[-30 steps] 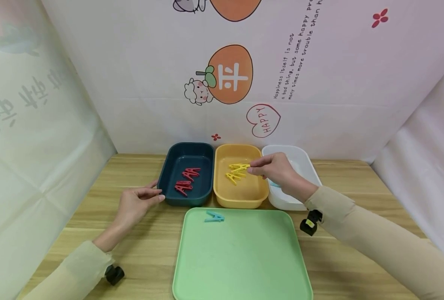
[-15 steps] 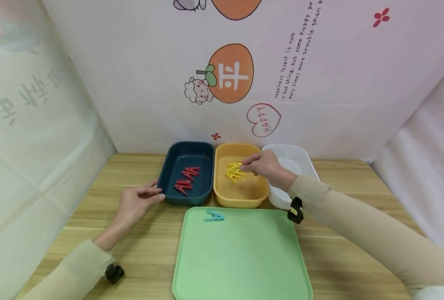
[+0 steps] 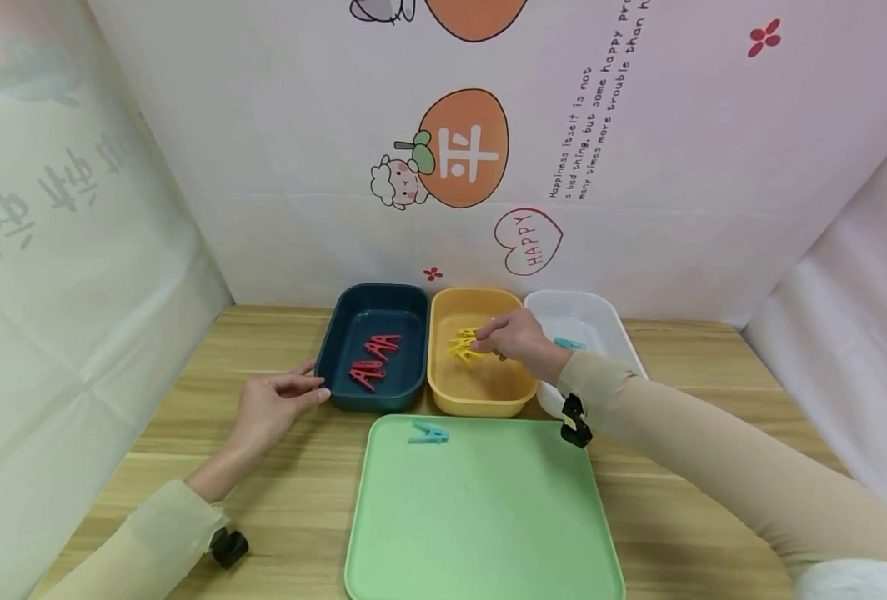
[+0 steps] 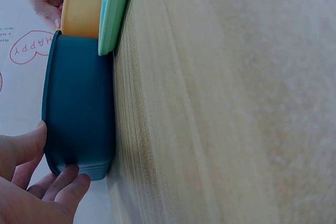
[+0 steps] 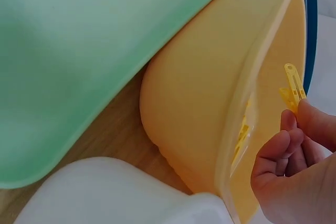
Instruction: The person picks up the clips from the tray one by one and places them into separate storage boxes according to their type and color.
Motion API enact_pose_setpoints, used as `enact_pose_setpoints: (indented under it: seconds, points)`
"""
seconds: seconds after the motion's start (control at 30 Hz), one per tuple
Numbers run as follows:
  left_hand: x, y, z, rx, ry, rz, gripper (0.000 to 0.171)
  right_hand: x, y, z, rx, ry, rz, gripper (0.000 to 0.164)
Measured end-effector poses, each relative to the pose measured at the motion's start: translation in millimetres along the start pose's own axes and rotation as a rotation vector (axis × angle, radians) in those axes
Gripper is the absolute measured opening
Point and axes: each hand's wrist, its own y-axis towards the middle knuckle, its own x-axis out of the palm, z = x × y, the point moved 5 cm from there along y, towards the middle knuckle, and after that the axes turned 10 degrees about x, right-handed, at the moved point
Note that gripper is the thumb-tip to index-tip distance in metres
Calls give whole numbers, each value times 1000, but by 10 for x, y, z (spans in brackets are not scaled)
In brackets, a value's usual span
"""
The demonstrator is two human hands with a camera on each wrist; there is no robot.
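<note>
Between thumb and fingers, my right hand pinches a yellow plastic clothespin, close over the yellow bin. More yellow clothespins lie inside that bin, partly hidden by the hand in the head view. At the near left corner of the dark blue bin, my left hand holds on, thumb near the rim and fingers round the side, as the left wrist view shows. Several red clothespins lie in the dark blue bin.
A white bin with a light blue clothespin stands right of the yellow one, partly behind the right forearm. In front lies a green tray, bearing another light blue clothespin near its far edge. A printed cloth hangs behind the bins.
My right hand has shifted left and ends slightly lower over the yellow bin, still pinching the yellow clothespin. The left hand stays at the dark blue bin's corner.
</note>
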Motion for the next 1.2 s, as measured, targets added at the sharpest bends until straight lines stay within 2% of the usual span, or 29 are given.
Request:
enact_pose_setpoints:
  seconds: [0.27, 0.37, 0.53, 0.63, 0.77, 0.93, 1.2]
  points:
    - [12, 4, 1, 2, 14, 2, 24, 93, 61, 12, 37, -58, 20, 17]
    - [14, 2, 13, 4, 19, 4, 24, 109, 65, 14, 40, -113, 6, 19]
    - [13, -8, 35, 4, 11, 8, 25, 50, 7, -14, -37, -279, 20, 32]
    - [7, -12, 44, 5, 1, 8, 26, -26, -53, -59, -114, -347, 55, 33]
    - [0, -22, 40, 0, -7, 2, 28, -121, -180, -116, -184, -356, 62, 26]
    - [10, -18, 5, -20, -22, -7, 30, -224, -385, -117, -222, -320, 56, 18]
    - [20, -6, -10, -18, -26, -13, 30, -346, -704, 75, -274, -260, 50, 12]
